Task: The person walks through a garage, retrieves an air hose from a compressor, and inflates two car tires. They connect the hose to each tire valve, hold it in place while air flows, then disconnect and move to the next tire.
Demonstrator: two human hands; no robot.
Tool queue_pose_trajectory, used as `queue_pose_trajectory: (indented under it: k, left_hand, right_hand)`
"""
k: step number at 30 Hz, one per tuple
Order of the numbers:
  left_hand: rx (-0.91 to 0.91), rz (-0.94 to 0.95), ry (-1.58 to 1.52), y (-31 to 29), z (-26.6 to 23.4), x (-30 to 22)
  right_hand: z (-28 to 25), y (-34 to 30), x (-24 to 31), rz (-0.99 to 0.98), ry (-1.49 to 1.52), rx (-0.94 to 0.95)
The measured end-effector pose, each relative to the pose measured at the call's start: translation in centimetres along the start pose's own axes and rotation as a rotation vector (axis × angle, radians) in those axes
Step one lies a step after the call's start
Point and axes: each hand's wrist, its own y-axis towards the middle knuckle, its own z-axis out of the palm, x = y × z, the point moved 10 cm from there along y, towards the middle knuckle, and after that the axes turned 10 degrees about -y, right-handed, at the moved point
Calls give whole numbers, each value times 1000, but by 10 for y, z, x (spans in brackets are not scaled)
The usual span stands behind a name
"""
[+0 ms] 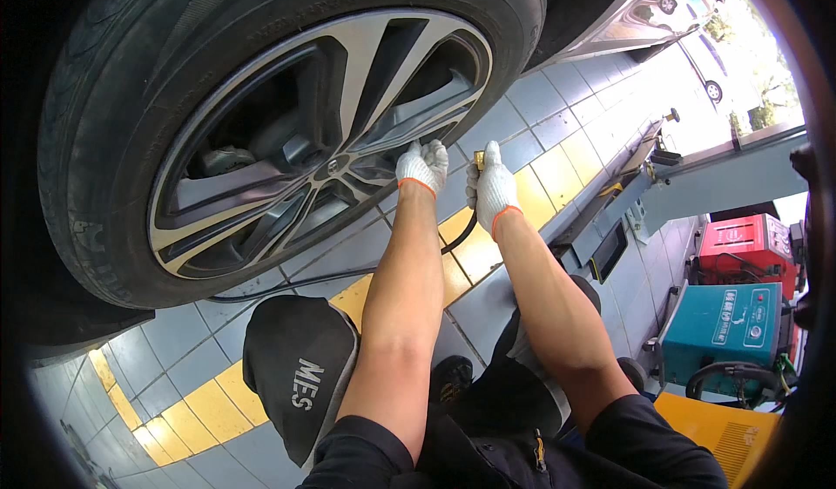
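- Two hands in white knitted gloves with orange cuffs reach toward a large car wheel point(333, 165), seen from the head camera; its spoked alloy rim is silver and black, inside a thick black tyre point(100, 149).
- The left hand point(422, 163) is at the wheel's lower right rim, fingers bunched together with their tips at the rim's edge; whether they pinch anything cannot be told.
- The right hand point(495, 186) is just beside the wheel, apart from it, thumb pointing up, fingers curled around a small brass-coloured metal fitting point(479, 158).
- A thin black flexible hose point(460, 238) runs from below the wheel, behind the left forearm, up to the right hand.
- Below the wheel, one knee in dark fabric point(283, 350) with pale lettering is bent over blue-grey floor tiles point(196, 371) crossed by a yellow stripe point(205, 415).
- Well to the wheel's right stand a red boxy machine point(740, 238) and a teal metal cabinet point(718, 323); parked cars point(653, 12) show beyond the wheel, upper right.
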Motion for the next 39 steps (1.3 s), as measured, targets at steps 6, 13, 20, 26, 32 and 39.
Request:
queue_pose_trajectory:
  k: [6, 13, 20, 26, 32, 39]
  left_hand:
    - [1, -40, -19, 0, 0, 4]
    - [-85, -195, -180, 17, -5, 17]
    - [68, -150, -153, 5, 13, 20]
    - [-142, -84, 53, 0, -10, 10]
    - [-10, -85, 94, 2, 3, 12]
    - [-199, -113, 131, 8, -60, 15]
  right_hand:
    - [0, -6, -4, 34, -92, -33]
    - [17, -11, -7, 36, -65, 100]
    - [16, -3, -12, 23, -88, 56]
    - [18, 6, -17, 28, -92, 45]
    - [20, 16, -17, -31, -173, 9]
    - [38, 37, -16, -232, -259, 57]
